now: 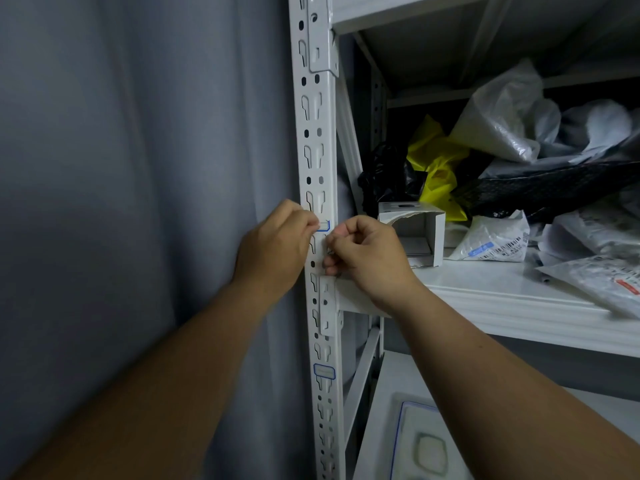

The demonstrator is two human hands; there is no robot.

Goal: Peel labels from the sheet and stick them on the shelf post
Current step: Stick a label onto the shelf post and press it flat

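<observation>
Two hands work a label onto the white shelf post [320, 161].
The left hand [277, 244] pinches a blue-edged label [324, 225] against the post; the right hand [367, 252], fingers curled, sits just right of it. A second label [324, 371] is stuck lower on the post.

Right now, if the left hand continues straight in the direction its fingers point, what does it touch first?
Probably the blue-edged label on the shelf post, already at the left hand fingertips; depth is unclear.
</observation>
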